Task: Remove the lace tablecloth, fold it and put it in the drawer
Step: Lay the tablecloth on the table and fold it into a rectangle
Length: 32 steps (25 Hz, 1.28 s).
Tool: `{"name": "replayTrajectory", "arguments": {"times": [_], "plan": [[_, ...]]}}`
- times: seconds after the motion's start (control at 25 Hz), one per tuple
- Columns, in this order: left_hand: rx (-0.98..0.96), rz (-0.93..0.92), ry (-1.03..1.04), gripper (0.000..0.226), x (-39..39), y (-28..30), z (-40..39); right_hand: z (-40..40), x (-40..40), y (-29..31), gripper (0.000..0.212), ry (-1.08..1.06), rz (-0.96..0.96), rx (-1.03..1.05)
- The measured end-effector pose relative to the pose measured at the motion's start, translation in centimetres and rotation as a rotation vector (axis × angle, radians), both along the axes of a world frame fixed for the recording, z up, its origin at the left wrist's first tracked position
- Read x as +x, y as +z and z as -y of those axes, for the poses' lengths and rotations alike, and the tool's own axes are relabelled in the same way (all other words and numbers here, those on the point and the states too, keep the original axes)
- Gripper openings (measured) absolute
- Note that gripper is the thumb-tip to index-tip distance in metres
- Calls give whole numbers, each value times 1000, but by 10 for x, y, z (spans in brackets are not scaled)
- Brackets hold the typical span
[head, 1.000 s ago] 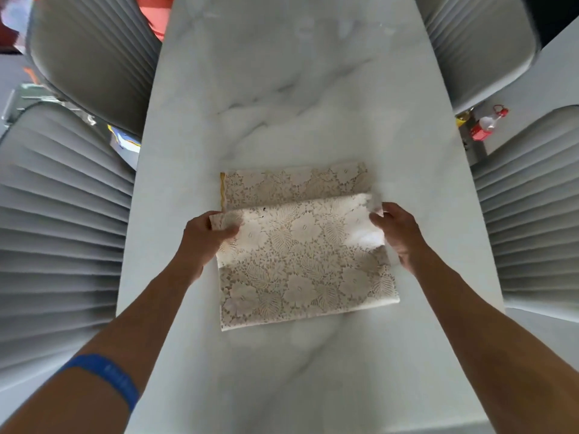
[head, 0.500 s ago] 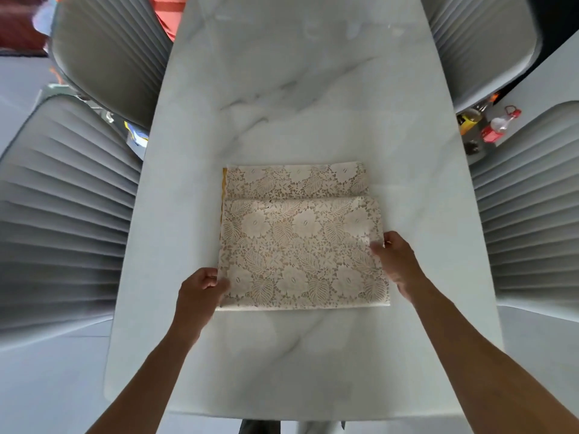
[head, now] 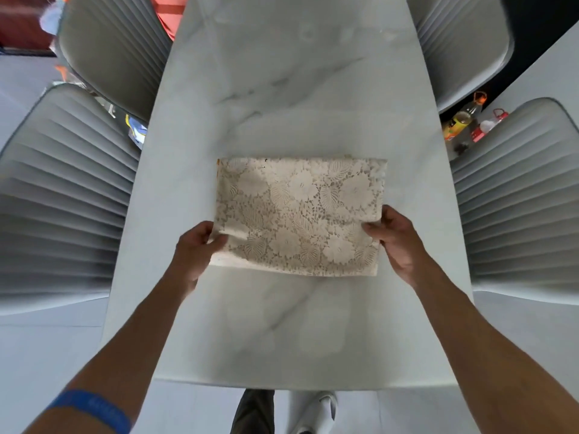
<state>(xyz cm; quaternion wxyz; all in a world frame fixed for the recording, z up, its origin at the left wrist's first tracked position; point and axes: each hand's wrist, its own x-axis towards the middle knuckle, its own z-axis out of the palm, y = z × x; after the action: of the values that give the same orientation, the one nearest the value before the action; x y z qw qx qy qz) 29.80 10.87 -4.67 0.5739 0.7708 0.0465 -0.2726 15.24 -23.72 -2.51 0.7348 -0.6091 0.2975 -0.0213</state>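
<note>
The cream lace tablecloth (head: 297, 214), folded into a flat rectangle with a flower pattern, is held over the middle of the white marble table (head: 282, 89). Its near edge is lifted off the marble and throws a shadow below. My left hand (head: 194, 249) pinches the tablecloth's near left side. My right hand (head: 394, 239) grips the near right side, thumb on top. No drawer is in view.
Grey ribbed chairs stand along both long sides: two on the left (head: 62, 189), two on the right (head: 520, 198). Bottles (head: 460, 120) sit on the floor between the right-hand chairs. The table's near edge (head: 297, 383) is close to my feet.
The cloth lay on the table with a strip of the lower layer showing at the far side. Both hands moved down its sides, gripped it and raised its near edge.
</note>
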Motion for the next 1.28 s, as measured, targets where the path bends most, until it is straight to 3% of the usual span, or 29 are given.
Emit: {"name": "replayTrajectory", "arguments": {"times": [0.08, 0.24, 0.28, 0.36, 0.44, 0.56, 0.6, 0.72, 0.88, 1.04, 1.08, 1.2, 1.28], "plan": [[-6, -68, -109, 16, -14, 6, -24, -1, -33, 8, 31, 61, -11, 79], [375, -112, -396, 36, -75, -13, -57, -16, -94, -8, 33, 21, -232, 157], [325, -125, -401, 32, -88, -18, -61, -19, -99, -14, 34, 11, -250, 133], [44, -216, -276, 42, -103, -22, -66, -21, -99, -24, 34, 6, -259, 85], [27, -28, -398, 44, -113, -25, -70, -21, -94, -31, 31, 30, -283, 9], [284, 604, -845, 44, -93, -32, -81, -21, -84, -37, 24, 307, -211, -317], [354, 772, -1005, 48, -86, -34, -82, -21, -83, -39, 24, 307, -207, -317], [458, 864, -1188, 85, -58, -38, -75, -18, -72, -40, 33, 229, -179, -166], [513, 915, -988, 87, 1, -36, -43, -8, -30, -39, 39, 71, -188, -195], [567, 839, -545, 52, 57, -29, -15, 7, 14, -33, 31, -234, -163, -99], [519, 695, -417, 53, 58, -32, -15, 7, 14, -33, 23, -238, -232, -76], [148, 3, 20, 40, 23, -29, -17, -8, -4, -44, 45, -40, -474, -155], [159, -126, -21, 34, -7, -31, -24, -23, -19, -50, 45, 19, -545, -243]]}}
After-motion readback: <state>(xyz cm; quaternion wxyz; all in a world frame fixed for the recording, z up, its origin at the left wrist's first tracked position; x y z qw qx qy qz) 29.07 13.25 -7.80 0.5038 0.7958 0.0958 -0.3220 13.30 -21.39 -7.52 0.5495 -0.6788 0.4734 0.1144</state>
